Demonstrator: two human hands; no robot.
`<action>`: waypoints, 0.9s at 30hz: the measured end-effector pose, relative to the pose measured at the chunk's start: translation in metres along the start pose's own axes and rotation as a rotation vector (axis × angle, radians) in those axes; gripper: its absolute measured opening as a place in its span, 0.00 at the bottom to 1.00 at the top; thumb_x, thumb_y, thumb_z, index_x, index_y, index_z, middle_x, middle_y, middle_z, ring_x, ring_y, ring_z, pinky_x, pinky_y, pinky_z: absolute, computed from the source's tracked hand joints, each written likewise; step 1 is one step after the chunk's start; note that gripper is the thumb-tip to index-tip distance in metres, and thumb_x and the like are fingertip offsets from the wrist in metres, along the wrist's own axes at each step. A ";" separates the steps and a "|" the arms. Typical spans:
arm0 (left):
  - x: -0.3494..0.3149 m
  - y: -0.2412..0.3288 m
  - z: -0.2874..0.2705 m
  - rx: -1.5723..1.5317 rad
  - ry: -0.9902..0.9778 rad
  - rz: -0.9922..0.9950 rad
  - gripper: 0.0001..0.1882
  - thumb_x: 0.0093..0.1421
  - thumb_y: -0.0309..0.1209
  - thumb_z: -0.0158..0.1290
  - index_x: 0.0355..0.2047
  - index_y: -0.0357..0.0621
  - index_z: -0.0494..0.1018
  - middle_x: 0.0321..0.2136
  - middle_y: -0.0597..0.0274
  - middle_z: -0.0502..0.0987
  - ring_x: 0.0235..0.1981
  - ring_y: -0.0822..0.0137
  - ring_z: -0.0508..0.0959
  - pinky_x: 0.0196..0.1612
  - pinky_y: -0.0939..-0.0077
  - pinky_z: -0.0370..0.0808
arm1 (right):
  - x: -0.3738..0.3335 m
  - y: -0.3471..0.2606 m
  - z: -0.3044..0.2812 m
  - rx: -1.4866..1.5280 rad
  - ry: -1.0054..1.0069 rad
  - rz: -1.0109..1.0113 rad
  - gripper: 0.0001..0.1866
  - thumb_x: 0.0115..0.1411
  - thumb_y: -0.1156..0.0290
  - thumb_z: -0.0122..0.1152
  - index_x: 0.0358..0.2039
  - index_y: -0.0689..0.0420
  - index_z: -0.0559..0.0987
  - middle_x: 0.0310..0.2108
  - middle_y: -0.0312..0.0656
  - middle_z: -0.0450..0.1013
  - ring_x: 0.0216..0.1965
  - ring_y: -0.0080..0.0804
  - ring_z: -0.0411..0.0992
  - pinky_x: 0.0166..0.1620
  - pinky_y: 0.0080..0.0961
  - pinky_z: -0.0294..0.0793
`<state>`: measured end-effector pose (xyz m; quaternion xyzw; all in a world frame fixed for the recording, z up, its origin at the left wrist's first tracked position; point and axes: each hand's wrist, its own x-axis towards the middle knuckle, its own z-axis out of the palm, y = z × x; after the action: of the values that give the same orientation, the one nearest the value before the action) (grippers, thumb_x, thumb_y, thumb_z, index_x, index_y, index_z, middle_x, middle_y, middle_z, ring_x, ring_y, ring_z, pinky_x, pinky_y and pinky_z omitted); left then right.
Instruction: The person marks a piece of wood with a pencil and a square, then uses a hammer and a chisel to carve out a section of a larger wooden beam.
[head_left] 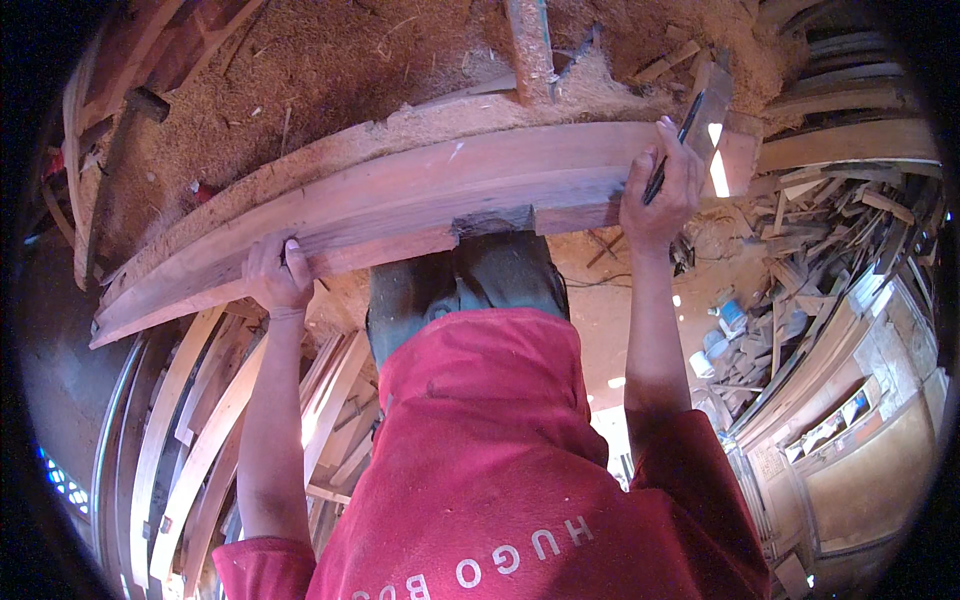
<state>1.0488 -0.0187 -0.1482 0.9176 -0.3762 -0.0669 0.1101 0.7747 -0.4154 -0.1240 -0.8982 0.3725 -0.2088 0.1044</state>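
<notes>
A long reddish wooden beam [430, 180] lies across in front of me, with a squared notch cut in its near edge around the middle. Toward the beam's left end, my left hand [278, 275] is closed over the near edge, thumb on top. My right hand [664, 190] is at the right part of the beam, fingers closed around a slim dark pen [688, 125] that slants upward. Its lower end pokes out below the fingers.
Beyond the beam, sawdust [330, 60] covers the surface, and an upright post [531, 50] rises there. Curved planks [195, 450] stand at the lower left. Wood offcuts [800, 270] pile up at the right, near a blue and white container [732, 317].
</notes>
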 end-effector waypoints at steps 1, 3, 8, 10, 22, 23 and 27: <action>-0.002 -0.001 0.000 0.012 -0.007 -0.008 0.14 0.61 0.41 0.46 0.32 0.48 0.78 0.28 0.58 0.78 0.33 0.53 0.77 0.36 0.58 0.70 | 0.000 0.000 0.001 0.004 -0.002 -0.001 0.17 0.64 0.69 0.55 0.51 0.59 0.78 0.48 0.46 0.78 0.49 0.48 0.74 0.55 0.42 0.70; -0.001 -0.001 0.002 -0.002 -0.001 -0.014 0.14 0.61 0.41 0.47 0.32 0.48 0.79 0.28 0.58 0.78 0.33 0.53 0.77 0.37 0.58 0.70 | 0.000 -0.001 0.001 -0.007 0.006 0.003 0.16 0.64 0.69 0.55 0.51 0.59 0.78 0.48 0.46 0.78 0.49 0.49 0.74 0.55 0.42 0.69; -0.001 -0.001 0.002 -0.010 0.007 -0.018 0.14 0.61 0.41 0.47 0.33 0.48 0.79 0.29 0.57 0.78 0.34 0.52 0.77 0.37 0.58 0.70 | -0.001 0.000 0.000 0.001 0.004 0.000 0.17 0.62 0.68 0.56 0.50 0.58 0.79 0.46 0.47 0.78 0.47 0.49 0.74 0.54 0.43 0.69; 0.000 -0.001 0.001 -0.007 -0.004 -0.011 0.14 0.60 0.40 0.47 0.33 0.48 0.79 0.29 0.57 0.78 0.34 0.52 0.77 0.37 0.58 0.70 | -0.002 0.001 0.001 0.012 0.018 -0.005 0.17 0.61 0.67 0.57 0.50 0.57 0.79 0.45 0.47 0.78 0.46 0.49 0.75 0.53 0.44 0.69; -0.002 0.002 0.001 0.028 0.045 -0.016 0.13 0.59 0.40 0.48 0.33 0.49 0.79 0.30 0.57 0.79 0.35 0.52 0.78 0.39 0.58 0.72 | -0.004 0.005 0.002 0.024 0.015 -0.008 0.18 0.59 0.66 0.59 0.49 0.55 0.79 0.39 0.46 0.78 0.42 0.47 0.74 0.51 0.43 0.69; -0.002 0.003 0.000 0.031 0.051 -0.023 0.13 0.59 0.40 0.48 0.33 0.49 0.79 0.30 0.57 0.79 0.35 0.52 0.78 0.39 0.58 0.72 | -0.004 0.006 0.004 0.022 0.041 -0.030 0.18 0.59 0.66 0.58 0.49 0.56 0.80 0.37 0.46 0.77 0.41 0.47 0.74 0.50 0.43 0.69; -0.001 0.006 -0.001 -0.017 0.045 -0.057 0.13 0.60 0.41 0.49 0.33 0.51 0.80 0.30 0.58 0.80 0.35 0.52 0.78 0.40 0.57 0.71 | -0.002 -0.001 -0.003 0.035 -0.018 -0.008 0.17 0.62 0.67 0.57 0.50 0.57 0.79 0.45 0.45 0.78 0.46 0.48 0.74 0.54 0.41 0.69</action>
<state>1.0448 -0.0218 -0.1454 0.9282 -0.3467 -0.0528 0.1243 0.7728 -0.4135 -0.1213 -0.8994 0.3645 -0.2077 0.1225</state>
